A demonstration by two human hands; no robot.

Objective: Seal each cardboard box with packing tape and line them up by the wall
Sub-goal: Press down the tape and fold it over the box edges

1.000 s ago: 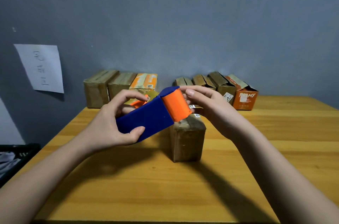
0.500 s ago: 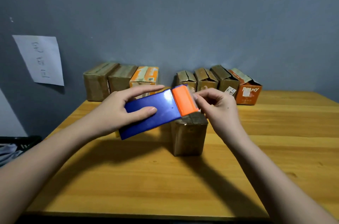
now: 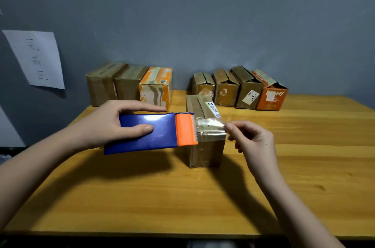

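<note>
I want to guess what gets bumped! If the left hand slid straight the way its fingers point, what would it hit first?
The left hand points rightward along the blue tape dispenser. It would probably first meet the dispenser's orange cutter head, then the brown cardboard box behind it, though depth is unclear.

Eight cardboard boxes (image 3: 205,132) (seven by the wall), one tape dispenser (image 3: 150,132), one paper sheet (image 3: 36,59), two hands (image 3: 101,124).

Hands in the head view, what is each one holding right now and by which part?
The left hand grips the tape dispenser round its blue body. The right hand pinches the free end of the clear tape drawn from it.
</note>
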